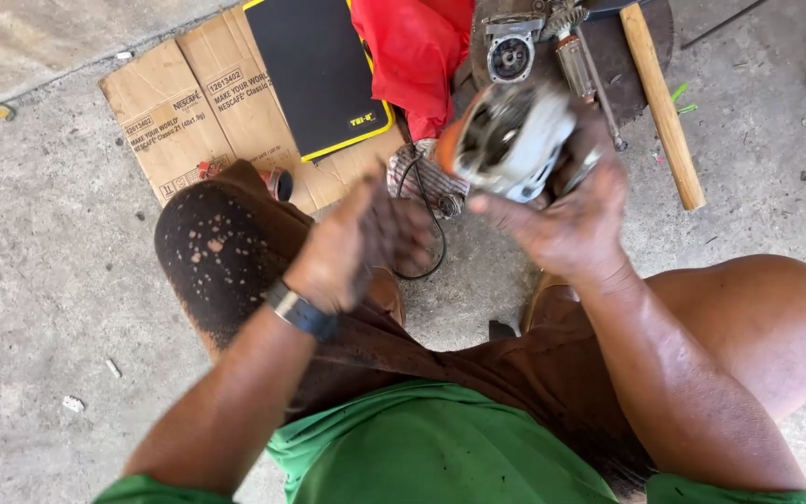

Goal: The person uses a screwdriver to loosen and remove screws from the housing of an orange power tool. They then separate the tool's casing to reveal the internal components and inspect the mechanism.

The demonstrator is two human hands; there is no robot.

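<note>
I see the right hand (566,219) clamped on a grey motor housing (515,140); left hand (352,247) blurred, grip unclear; flattened brown carton (179,117) upper left on floor.

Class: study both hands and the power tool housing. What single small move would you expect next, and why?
Probably the left hand moves back to the grey power tool housing to work at its open end. The right hand holds the housing up, opening turned toward the left hand, which is blurred, empty as far as I can tell, and just short of it.

right hand (571,219) grips a grey tool housing (515,140); left hand (356,243) blurred beside it.
</note>
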